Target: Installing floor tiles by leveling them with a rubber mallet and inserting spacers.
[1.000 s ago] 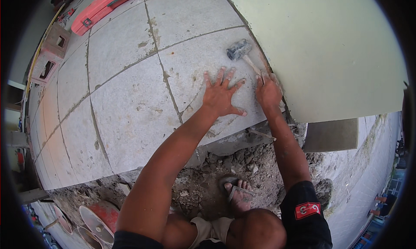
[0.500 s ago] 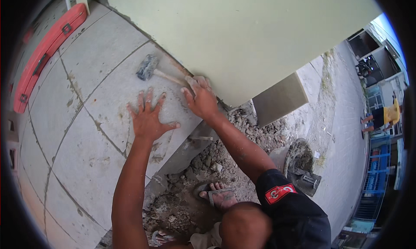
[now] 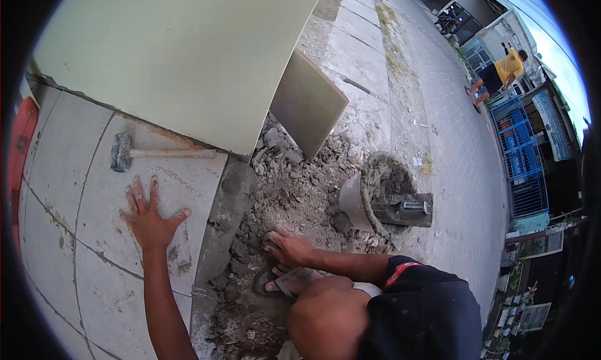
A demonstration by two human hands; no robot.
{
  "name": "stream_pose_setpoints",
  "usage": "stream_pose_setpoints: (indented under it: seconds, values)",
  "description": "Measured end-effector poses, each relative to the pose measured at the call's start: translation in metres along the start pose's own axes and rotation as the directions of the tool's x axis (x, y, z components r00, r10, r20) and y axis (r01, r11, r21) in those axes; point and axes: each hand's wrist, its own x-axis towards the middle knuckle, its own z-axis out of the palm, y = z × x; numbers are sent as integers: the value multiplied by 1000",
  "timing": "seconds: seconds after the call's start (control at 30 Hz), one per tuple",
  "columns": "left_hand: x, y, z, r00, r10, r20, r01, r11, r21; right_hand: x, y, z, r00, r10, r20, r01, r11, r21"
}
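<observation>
My left hand [image 3: 152, 221] lies flat on the grey floor tiles [image 3: 106, 285], fingers spread and holding nothing. Just beyond its fingertips a mallet [image 3: 121, 152] with a dark head and pale wooden handle rests along the base of the wall. Over the rubble [image 3: 294, 197] beside the tiled edge, my right hand [image 3: 289, 246] reaches down close to my sandalled foot [image 3: 294, 281]. Its dusty fingers are apart and touch or hover over the lumps; I see nothing held. A mortar-caked bucket [image 3: 355, 203] stands right of it, with a dark flat trowel [image 3: 407, 208] across its rim.
A pale green wall [image 3: 169, 59] rises ahead. A loose tile [image 3: 308, 103] leans at its corner. At the far left lies a red case [image 3: 24, 138]. Across the paved street [image 3: 457, 153], a person in a yellow shirt [image 3: 508, 69] stands near a blue gate [image 3: 519, 159].
My right hand has left the mallet handle by the wall and come down to the rubble near my foot. My view has turned right; my left hand remains spread on the tiles.
</observation>
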Motion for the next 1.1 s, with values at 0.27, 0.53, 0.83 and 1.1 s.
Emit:
stream_pose_setpoints:
  seconds: [0.27, 0.53, 0.83, 1.1]
  values:
    - [10, 12, 1, 999, 48, -3, -48, 999, -25, -1, 16, -11, 1000, 13, 2, -13, 995, -96]
    - [4, -1, 5, 1000, 17, 16, -17, 1000, 9, -6, 5, -10, 999, 38, 20, -37, 997, -67]
    - [3, 3, 0, 1000, 3, 23, -4, 999, 43, 0, 15, -39, 991, -61, -119, 62, 998, 0]
    - [5, 11, -6, 999, -2, 47, 0, 998, 57, 93, 101, -89, 859, 340, -383, -404, 910, -96]
